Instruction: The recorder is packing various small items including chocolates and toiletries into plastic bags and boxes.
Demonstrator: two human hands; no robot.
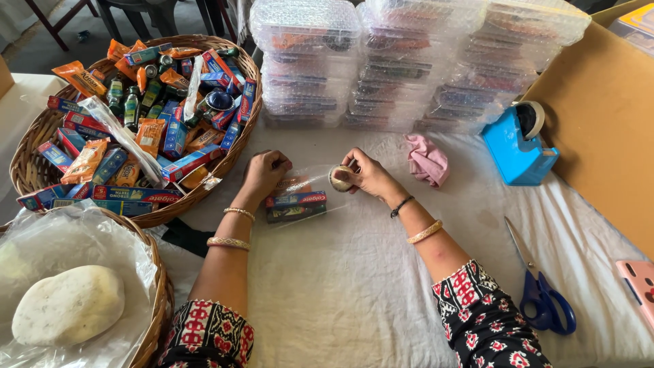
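My left hand is closed on the left end of a clear plastic pouch lying on the white cloth. Inside the pouch are a small red and blue carton and a dark item beneath it. My right hand pinches a small round cream-coloured object at the pouch's right, open end. Both wrists wear bangles, and the right one has a black band too.
A wicker basket of small cartons, sachets and bottles stands at the left. Another basket lined with plastic holds a white lump. Stacked bubble-wrapped packs stand behind. A blue tape dispenser, pink cloth, blue scissors, pink phone lie right.
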